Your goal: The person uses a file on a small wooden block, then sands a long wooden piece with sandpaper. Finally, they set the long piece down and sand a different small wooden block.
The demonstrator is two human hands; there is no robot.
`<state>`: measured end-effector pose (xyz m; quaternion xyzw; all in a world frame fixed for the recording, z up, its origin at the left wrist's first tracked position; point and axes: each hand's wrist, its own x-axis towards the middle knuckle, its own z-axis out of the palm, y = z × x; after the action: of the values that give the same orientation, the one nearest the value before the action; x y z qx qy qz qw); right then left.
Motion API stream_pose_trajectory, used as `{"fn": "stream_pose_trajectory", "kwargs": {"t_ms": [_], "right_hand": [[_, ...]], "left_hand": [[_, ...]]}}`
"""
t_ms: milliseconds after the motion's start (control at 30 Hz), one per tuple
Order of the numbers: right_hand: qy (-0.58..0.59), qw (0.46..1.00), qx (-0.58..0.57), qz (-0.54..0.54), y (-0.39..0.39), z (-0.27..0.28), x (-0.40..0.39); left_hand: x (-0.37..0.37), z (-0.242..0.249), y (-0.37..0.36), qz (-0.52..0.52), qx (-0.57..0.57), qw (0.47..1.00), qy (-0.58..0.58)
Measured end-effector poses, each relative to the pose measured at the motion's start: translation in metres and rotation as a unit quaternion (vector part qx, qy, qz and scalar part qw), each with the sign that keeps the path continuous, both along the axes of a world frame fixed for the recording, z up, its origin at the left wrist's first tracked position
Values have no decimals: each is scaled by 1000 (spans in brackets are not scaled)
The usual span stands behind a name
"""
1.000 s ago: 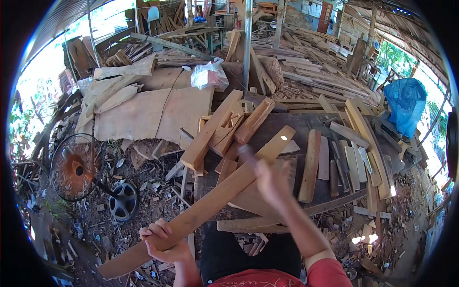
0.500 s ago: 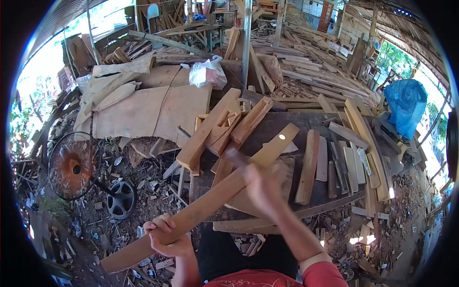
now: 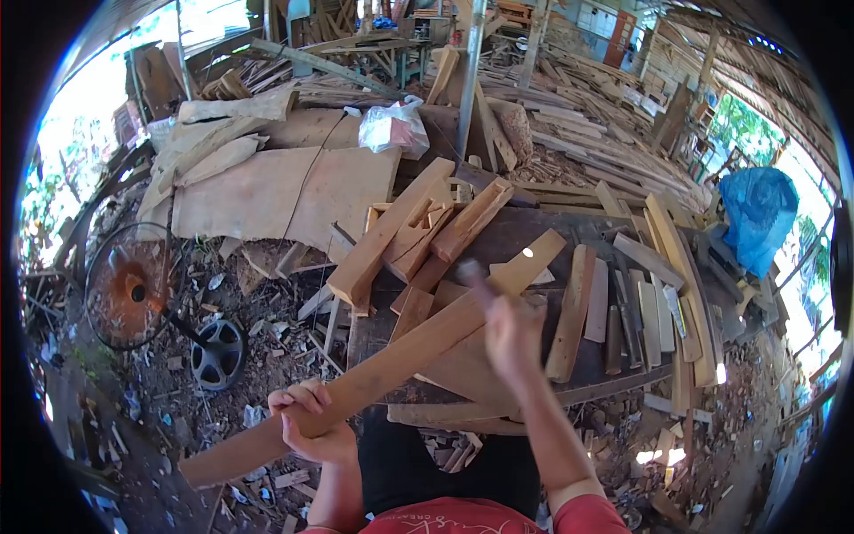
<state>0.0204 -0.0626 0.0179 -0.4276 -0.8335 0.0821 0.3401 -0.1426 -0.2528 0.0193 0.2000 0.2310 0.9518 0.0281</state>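
Observation:
A long, narrow wooden board (image 3: 400,360) slants across in front of me, from the lower left up to the workbench. My left hand (image 3: 309,418) is wrapped round its lower part, thumb underneath and fingers over the upper edge. My right hand (image 3: 514,334) is closed in a fist over the far part of the board. A dark, round-handled tool (image 3: 479,280) sticks out of that fist, smeared by motion; its working end is hidden. Beyond the board, thick wooden blocks (image 3: 391,236) lie on the bench, one with a cut slot.
The dark workbench (image 3: 569,222) carries wood strips and several chisel-like tools (image 3: 627,311) on the right. A blue plastic bag (image 3: 758,218) hangs at the right edge. An orange fan (image 3: 133,289) stands at left on ground strewn with scraps. A metal post (image 3: 469,80) rises behind.
My right hand and its tool have shifted right, towards the board's far end. The left hand keeps its hold on the board. The whole view has tilted slightly.

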Motion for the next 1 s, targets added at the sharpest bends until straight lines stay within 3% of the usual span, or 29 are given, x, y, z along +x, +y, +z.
{"fn": "stream_pose_trajectory", "kwargs": {"t_ms": [33, 100, 167, 233, 333, 467, 533, 633, 767, 867, 967, 1000], "right_hand": [[-2, 994, -83, -77, 24, 5, 13], [10, 992, -49, -119, 58, -2, 28], [-77, 992, -30, -94, 58, 4, 24], [-54, 996, -21, -63, 52, -1, 15], [-21, 996, 49, 70, 42, -4, 1], [9, 977, 44, 207, -2, 5, -28], [-32, 951, 76, 299, -21, 12, -38], [-128, 931, 130, 316, -27, 13, -47], [-152, 925, 148, 315, -16, 9, -52], [-176, 910, 242, 286, 1, -2, -52], [-167, 901, 295, 269, 29, -9, -45], [-167, 904, 300, 256, 40, -11, -41]], "left_hand": [[-1, -1, 0, -9, 3, 1000, 3], [-5, -4, 1, -16, 20, 999, 22], [-11, -5, 3, -27, 1, 999, -24], [-20, -12, -1, -57, -7, 998, 4], [-31, -23, -3, -48, -134, 989, -38], [-33, -36, 2, -50, -162, 984, -49], [-32, -39, 4, -50, -163, 984, -58], [-27, -41, 6, -66, -180, 979, -69], [-24, -40, 8, -92, -210, 973, -28], [-34, -52, 10, -168, -245, 953, 53], [-37, -62, 4, -221, -226, 948, 24], [-40, -59, -6, -235, -124, 963, -30]]}}
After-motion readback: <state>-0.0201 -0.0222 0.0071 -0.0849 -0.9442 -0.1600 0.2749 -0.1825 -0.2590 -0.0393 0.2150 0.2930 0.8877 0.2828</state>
